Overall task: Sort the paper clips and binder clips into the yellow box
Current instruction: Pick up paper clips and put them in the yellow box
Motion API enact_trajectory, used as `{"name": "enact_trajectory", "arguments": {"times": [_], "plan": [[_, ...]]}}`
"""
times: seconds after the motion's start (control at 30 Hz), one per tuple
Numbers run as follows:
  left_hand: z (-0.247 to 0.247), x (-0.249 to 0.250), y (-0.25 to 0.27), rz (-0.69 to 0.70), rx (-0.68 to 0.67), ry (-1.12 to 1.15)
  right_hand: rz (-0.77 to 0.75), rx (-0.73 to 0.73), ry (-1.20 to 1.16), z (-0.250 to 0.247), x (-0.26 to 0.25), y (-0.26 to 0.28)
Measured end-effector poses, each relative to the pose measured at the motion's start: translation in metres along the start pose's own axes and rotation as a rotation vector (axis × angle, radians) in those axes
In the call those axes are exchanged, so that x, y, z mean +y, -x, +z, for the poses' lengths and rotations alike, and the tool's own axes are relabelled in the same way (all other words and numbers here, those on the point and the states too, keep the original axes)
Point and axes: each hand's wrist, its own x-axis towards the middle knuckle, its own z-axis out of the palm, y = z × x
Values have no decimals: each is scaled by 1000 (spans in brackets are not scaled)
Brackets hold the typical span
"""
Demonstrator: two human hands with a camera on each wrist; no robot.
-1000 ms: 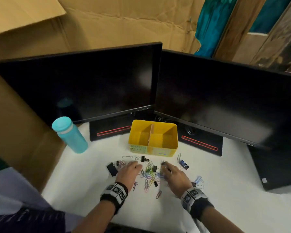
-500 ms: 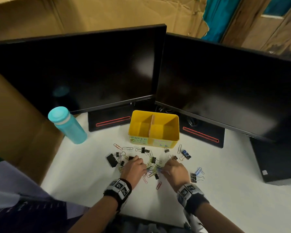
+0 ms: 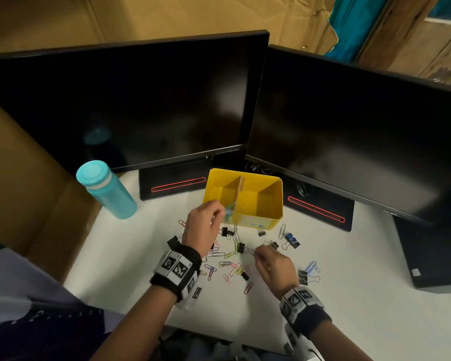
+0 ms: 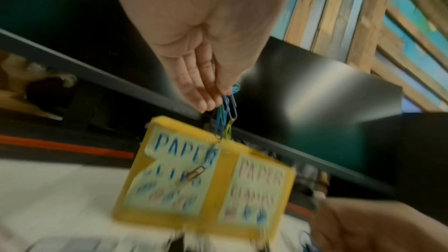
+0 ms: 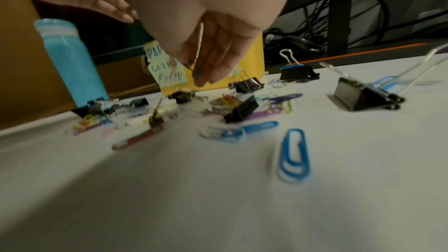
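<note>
Spanning white table, monitors, cardboard.

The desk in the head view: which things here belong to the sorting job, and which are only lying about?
Belong to the job:
- yellow box, divided in two
- paper clips pinched in the left hand
- right hand, pinching something small
- loose paper clips and binder clips on the desk

Just lying about:
- teal bottle
- two dark monitors
- cardboard

2 monitors wall the yellow box behind; its top stands open.
</note>
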Motion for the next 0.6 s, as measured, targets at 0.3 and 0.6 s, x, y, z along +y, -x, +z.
{"name": "enact_trajectory", "arguments": {"times": [0.3, 0.6], "plan": [[-7, -29, -52, -128, 132, 96, 55, 237, -334, -22, -44, -58], [-20, -59, 10, -265, 97, -275, -92, 280, -88, -15, -72, -118]]}}
